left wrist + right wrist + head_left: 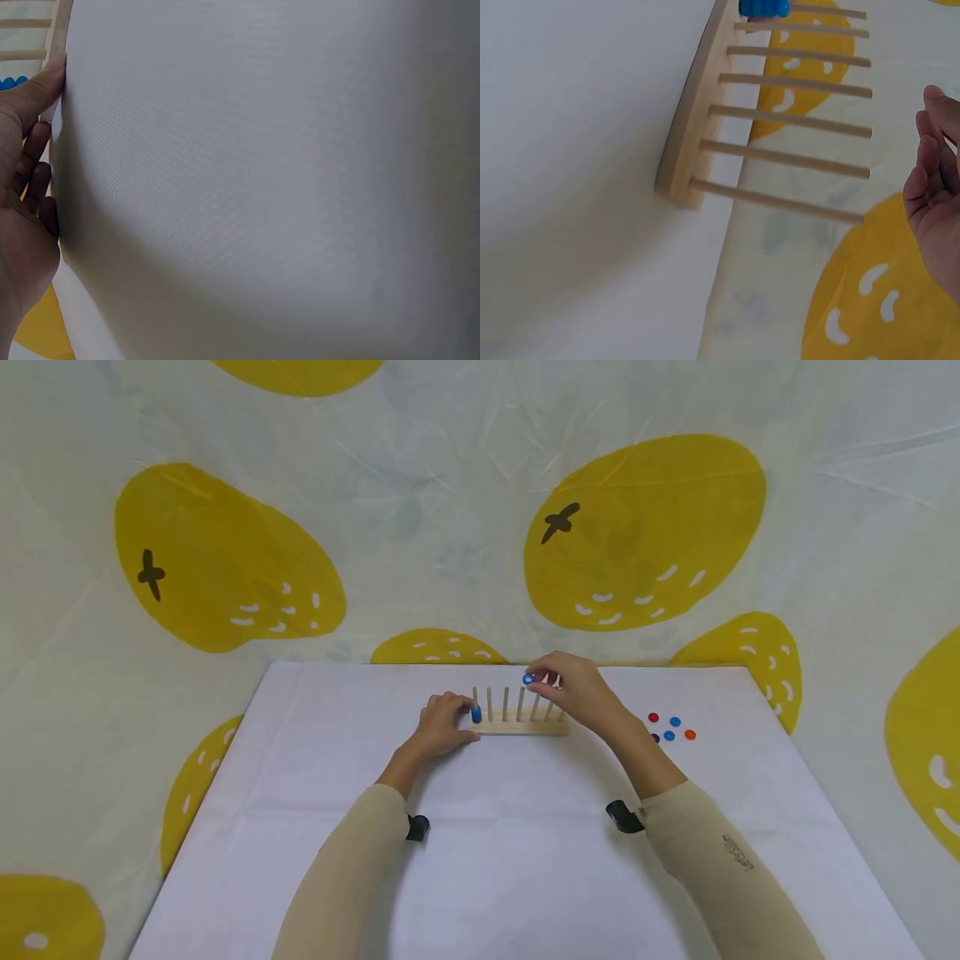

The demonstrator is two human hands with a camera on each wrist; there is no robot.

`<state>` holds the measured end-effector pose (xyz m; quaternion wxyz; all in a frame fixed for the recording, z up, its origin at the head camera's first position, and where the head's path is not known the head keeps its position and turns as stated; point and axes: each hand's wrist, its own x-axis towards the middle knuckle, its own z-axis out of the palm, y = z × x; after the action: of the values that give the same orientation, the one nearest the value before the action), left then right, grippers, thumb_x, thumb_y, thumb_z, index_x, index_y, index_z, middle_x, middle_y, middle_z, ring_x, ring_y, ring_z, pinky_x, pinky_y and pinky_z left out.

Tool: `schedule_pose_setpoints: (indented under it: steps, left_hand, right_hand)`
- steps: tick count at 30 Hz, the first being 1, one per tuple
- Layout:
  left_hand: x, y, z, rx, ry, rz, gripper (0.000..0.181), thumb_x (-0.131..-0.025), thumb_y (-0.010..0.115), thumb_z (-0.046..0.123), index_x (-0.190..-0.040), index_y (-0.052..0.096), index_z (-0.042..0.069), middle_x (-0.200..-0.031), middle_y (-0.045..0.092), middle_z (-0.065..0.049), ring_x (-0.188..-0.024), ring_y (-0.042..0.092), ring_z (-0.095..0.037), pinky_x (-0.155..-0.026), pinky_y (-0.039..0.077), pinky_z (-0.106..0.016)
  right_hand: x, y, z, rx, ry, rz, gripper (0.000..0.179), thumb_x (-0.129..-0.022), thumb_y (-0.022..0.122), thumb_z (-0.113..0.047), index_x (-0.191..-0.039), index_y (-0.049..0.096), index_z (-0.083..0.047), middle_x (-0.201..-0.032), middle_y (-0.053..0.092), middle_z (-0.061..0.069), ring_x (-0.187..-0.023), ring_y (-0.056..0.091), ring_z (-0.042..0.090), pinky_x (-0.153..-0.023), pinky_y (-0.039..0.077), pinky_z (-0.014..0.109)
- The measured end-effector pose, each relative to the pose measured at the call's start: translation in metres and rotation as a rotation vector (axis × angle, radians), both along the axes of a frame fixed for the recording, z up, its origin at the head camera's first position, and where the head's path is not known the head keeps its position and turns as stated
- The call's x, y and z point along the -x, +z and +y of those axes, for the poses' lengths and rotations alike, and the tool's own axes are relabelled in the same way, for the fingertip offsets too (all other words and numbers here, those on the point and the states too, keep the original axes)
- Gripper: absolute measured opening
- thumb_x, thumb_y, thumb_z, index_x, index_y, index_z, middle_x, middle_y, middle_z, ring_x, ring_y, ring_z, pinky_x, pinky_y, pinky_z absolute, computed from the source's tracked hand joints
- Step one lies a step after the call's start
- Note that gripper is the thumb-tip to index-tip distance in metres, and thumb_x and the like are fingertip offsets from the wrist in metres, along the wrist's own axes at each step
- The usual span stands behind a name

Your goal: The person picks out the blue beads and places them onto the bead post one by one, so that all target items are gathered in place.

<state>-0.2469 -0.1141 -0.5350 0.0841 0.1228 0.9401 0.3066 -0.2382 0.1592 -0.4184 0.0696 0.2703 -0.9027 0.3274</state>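
Note:
A wooden peg rack [519, 727] with a row of upright pegs stands toward the back of the table. Blue beads [476, 715] are stacked on its leftmost peg; the right wrist view shows the same blue stack [764, 7] low on the far peg. My left hand [441, 727] holds the rack's left end, thumb [46, 81] against the front of the base and fingers farther back. Above the pegs, my right hand [573, 692] pinches a blue ring-shaped bead [529, 678] between thumb and fingertips. In the right wrist view that bead is out of sight.
Several loose beads lie right of the rack, among them a red bead [653, 717], a blue bead [675, 722] and an orange bead [690, 735]. A dark bead [656, 738] is partly covered by the right forearm. Behind the white table [510, 877] hangs a fruit-patterned cloth [435, 527].

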Motion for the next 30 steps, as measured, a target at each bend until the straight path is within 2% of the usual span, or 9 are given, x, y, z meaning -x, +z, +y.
schedule_pose_setpoints:
  steps: [6,10,15,23,30]
  left_hand:
    - [-0.001,0.001,0.0,0.01,0.008,-0.008,0.057,-0.085,0.087,0.033,-0.134,0.064,0.016,-0.128,0.061,-0.005,-0.129,0.045,-0.029,-0.112,0.036,-0.05]
    - [0.001,0.001,-0.001,0.013,-0.001,0.011,0.056,-0.084,0.087,0.034,-0.133,0.065,0.016,-0.127,0.062,-0.006,-0.129,0.046,-0.03,-0.11,0.037,-0.052]
    - [0.003,-0.003,-0.002,0.012,-0.011,0.018,0.056,-0.085,0.086,0.035,-0.133,0.065,0.016,-0.127,0.062,-0.005,-0.127,0.047,-0.029,-0.109,0.037,-0.052]
    - [0.003,0.0,-0.002,0.012,-0.004,-0.003,0.055,-0.086,0.085,0.035,-0.133,0.064,0.016,-0.128,0.061,-0.006,-0.125,0.046,-0.029,-0.11,0.036,-0.051]
    - [0.003,0.0,-0.001,0.01,-0.014,0.005,0.053,-0.085,0.086,0.035,-0.13,0.065,0.015,-0.127,0.061,-0.007,-0.125,0.046,-0.031,-0.108,0.036,-0.052]
  right_hand:
    - [0.01,-0.002,-0.022,-0.01,0.041,-0.012,0.021,-0.094,0.078,-0.016,-0.113,0.075,-0.009,-0.104,0.074,0.006,-0.09,0.065,0.021,-0.081,0.058,0.037]
    - [0.017,-0.002,-0.036,-0.013,0.078,-0.013,0.02,-0.094,0.077,-0.014,-0.113,0.075,-0.007,-0.104,0.074,0.006,-0.091,0.066,0.021,-0.082,0.057,0.036]
    - [0.022,-0.003,-0.05,-0.057,0.086,-0.066,0.022,-0.094,0.077,-0.016,-0.114,0.075,-0.006,-0.099,0.074,0.007,-0.09,0.065,0.022,-0.082,0.056,0.035]
    - [0.028,-0.005,-0.066,-0.085,0.11,-0.137,0.023,-0.096,0.074,-0.018,-0.116,0.075,-0.005,-0.101,0.074,0.007,-0.092,0.065,0.022,-0.083,0.057,0.035]
    - [0.032,-0.006,-0.074,-0.12,0.124,-0.16,0.023,-0.096,0.074,-0.019,-0.116,0.075,-0.007,-0.101,0.076,0.005,-0.092,0.066,0.021,-0.083,0.057,0.034]
